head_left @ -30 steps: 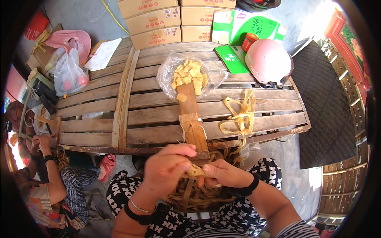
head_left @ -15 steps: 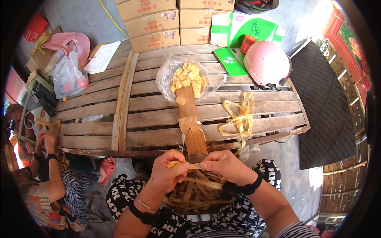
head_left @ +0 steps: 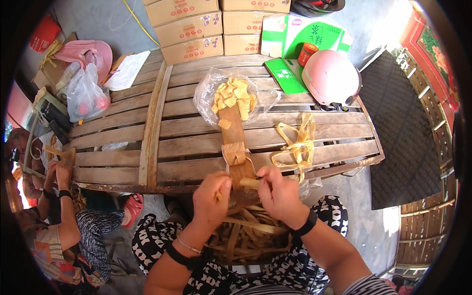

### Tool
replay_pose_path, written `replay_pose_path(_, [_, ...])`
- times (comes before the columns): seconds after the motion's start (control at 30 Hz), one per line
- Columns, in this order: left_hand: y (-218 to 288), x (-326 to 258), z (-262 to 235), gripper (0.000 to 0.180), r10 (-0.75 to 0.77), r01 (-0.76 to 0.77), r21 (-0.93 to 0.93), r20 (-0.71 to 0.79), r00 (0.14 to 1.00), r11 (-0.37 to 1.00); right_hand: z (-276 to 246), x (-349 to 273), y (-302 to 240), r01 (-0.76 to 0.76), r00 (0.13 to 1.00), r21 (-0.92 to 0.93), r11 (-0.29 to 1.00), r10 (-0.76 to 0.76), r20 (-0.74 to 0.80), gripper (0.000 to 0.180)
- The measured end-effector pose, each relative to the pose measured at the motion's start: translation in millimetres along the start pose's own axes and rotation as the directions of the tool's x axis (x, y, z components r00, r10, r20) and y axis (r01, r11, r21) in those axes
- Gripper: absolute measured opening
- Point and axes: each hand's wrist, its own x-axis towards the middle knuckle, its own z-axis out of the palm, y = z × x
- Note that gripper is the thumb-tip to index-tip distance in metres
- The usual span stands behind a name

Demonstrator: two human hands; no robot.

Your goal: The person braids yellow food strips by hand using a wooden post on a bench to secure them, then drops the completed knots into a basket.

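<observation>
My left hand (head_left: 212, 196) is closed, with a small end of a yellow strip (head_left: 219, 196) showing below its fingers. Beside it, my right hand (head_left: 281, 196) is closed on a pale yellow folded strip (head_left: 249, 183), which lies against the near end of a narrow wooden board (head_left: 233, 129). A band is wrapped across that board. At its far end, several flat yellow folded pieces (head_left: 231, 93) are heaped on a clear plastic bag (head_left: 202, 93). Below my hands, a pile of long brownish-yellow strips (head_left: 246, 241) sits at my lap.
The slatted wooden table (head_left: 191, 169) also carries a knotted bundle of yellow strips (head_left: 300, 147), a pink helmet (head_left: 330, 78) and a white plastic bag (head_left: 86, 93). Cardboard boxes (head_left: 191, 29) are stacked behind. At the left, another person's hands (head_left: 60, 174) work at the table edge.
My hands have risen toward the board and moved apart, no longer meeting over one strip. The folded strip is now at the board's near end.
</observation>
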Motion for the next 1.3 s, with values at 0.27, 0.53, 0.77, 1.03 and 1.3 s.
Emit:
replay_pose_path(0.27, [28.9,-42.7,4.1,0.025,-0.317,0.860,-0.245,0.856,0.408,0.447,-19.0,4.3,-16.5,0.402,0.891,0.408,0.819,-0.452,0.028,0.019])
replay_pose_path(0.53, [82.9,0.4,-44.6,0.027,-0.194,0.645,-0.258,0.817,0.543,0.719,-24.1,-7.5,-29.7,-0.449,0.853,0.491,0.746,0.194,0.485,0.018])
replay_pose_path(0.77, [52.3,-13.9,-26.3,0.024,0.456,-0.524,0.230,0.288,0.842,0.820,-0.9,-20.1,-22.4,-0.894,0.377,0.281,-0.351,-0.244,0.894,0.016])
replay_pose_path(1.03, [54.4,-9.8,-29.2,0.018,0.181,-0.295,0.362,0.318,0.931,0.884,-11.7,-13.8,-26.4,-0.288,0.945,0.717,0.635,0.066,0.320,0.017])
replay_pose_path(1.3, [54.6,-2.7,-42.1,0.012,0.192,-0.202,-0.011,0.369,0.909,0.979,-19.9,-8.8,-25.4,-0.521,0.741,0.412,0.747,0.156,0.653,0.046])
